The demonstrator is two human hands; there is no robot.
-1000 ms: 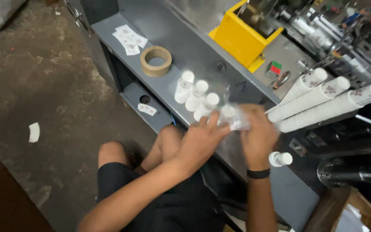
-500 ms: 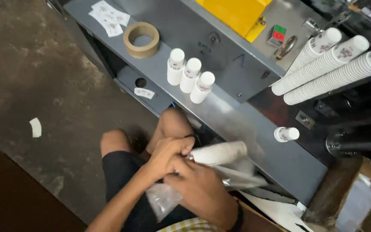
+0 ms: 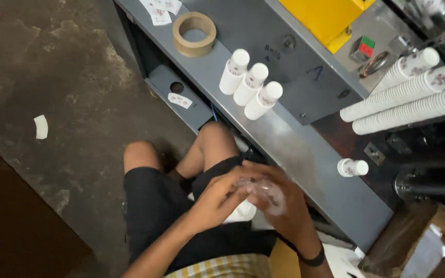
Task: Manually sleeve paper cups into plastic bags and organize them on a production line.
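Both hands were down over the lap, w/ the cup stack (image 3: 243, 210) and a clear bag (image 3: 270, 198) sandwiched between them. Left hand (image 3: 217, 202) was curled around the near/left side of the stack, fingers closed on it, and only a bit of white showed below its knuckles. Right hand (image 3: 279, 203) was cupped over the bag from the far/right side, fingers bent and bunching the plastic, so it had hold of the bag for sure, but I couldn't tell if it was also pinching the stack through it.

Key relation: the stack sat right in between the two palms, touching both. Its long axis was hard to read bc the hands covered most of it, but it looked to run roughly from the left hand across toward the right one, w/ the bag at the right-hand end. The left hand was the one really on the cups.

Away from the grip, up and beyond on the grey ledge (image 3: 305, 154): three short stacks (image 3: 251, 85) standing together, a tape roll (image 3: 194, 34) further off, and one single cup (image 3: 352, 167) just right of the hands, well apart from them. Long cup sleeves (image 3: 408, 95) lay on the machine, far right.
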